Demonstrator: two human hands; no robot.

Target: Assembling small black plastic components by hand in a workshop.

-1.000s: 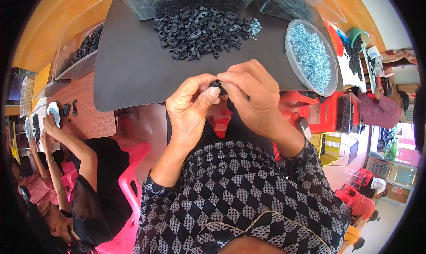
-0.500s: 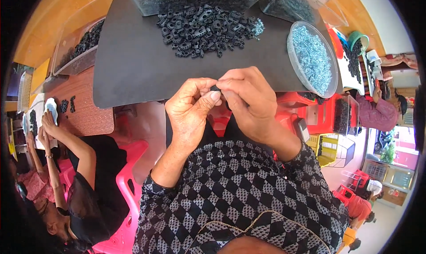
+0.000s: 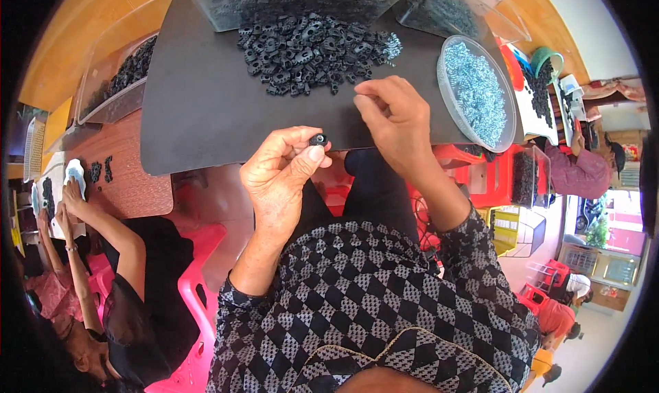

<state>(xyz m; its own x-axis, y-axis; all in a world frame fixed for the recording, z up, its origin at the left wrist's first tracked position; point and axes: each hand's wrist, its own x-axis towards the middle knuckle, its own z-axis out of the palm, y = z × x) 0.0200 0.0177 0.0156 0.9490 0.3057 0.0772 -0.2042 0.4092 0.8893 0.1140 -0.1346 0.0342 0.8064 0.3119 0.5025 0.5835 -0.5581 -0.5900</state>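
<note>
Between the thumb and fingers of my left hand (image 3: 278,170) is a small black plastic cord lock piece (image 3: 318,139), its round opening facing up. My right hand (image 3: 398,118) is apart from it, raised over the table's near edge, thumb and fingertips drawn together. What it pinches, if anything, is too small to make out. Beyond both hands lies a heap of black cord lock pieces (image 3: 302,53), with a little cluster of metal springs (image 3: 392,46) at its right end. A round clear tray (image 3: 510,129) on the right holds many bluish-silver springs (image 3: 475,84).
Clear bins (image 3: 226,19) of black pieces stand behind the heap on the dark table (image 3: 192,118). To the left, a co-worker's hand (image 3: 72,195) is at a brown table (image 3: 141,166). Red plastic stools (image 3: 487,180) are below the tray; other people sit farther right.
My hands have come apart: the right moved right and up toward the heap. The left shifted slightly left, still holding the black piece, whose opening now shows.
</note>
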